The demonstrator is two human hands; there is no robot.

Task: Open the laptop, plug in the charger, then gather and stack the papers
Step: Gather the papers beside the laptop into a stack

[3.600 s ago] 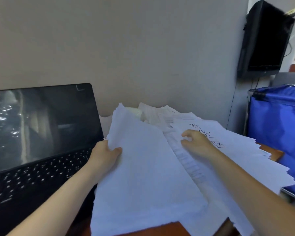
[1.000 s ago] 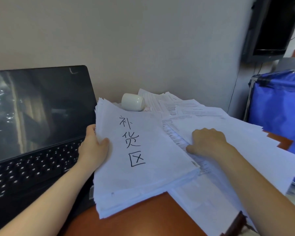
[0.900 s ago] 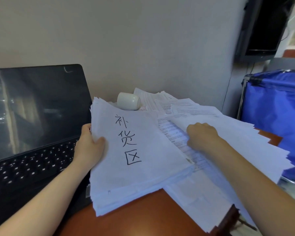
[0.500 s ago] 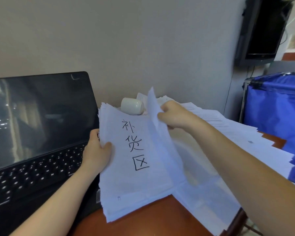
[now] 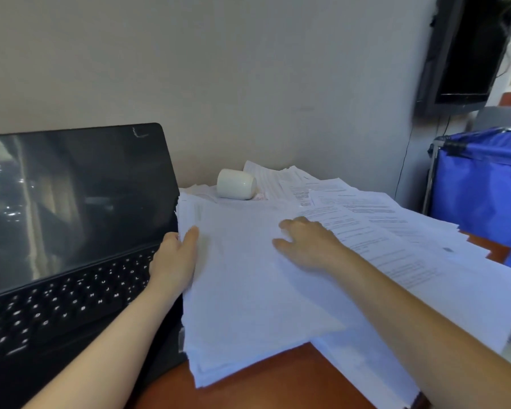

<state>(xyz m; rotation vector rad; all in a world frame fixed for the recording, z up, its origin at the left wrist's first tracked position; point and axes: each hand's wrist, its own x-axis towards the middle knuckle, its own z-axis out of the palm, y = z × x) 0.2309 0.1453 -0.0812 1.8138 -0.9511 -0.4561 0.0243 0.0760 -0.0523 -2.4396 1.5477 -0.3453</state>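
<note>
Paper stack (image 5: 248, 290) looks floppy and slippery; I judge its edges the best hold. My left hand (image 5: 174, 261) grips its side, right hand (image 5: 307, 246) lies flat on top.

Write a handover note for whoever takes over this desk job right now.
Left hand grips the stack at its left edge, thumb on top.
Right hand lies flat on its top sheet.
Laptop open, left of the stack; charger not in view.
Loose papers fan out to the right.
Left to do: gather them onto the stack and square it.
</note>
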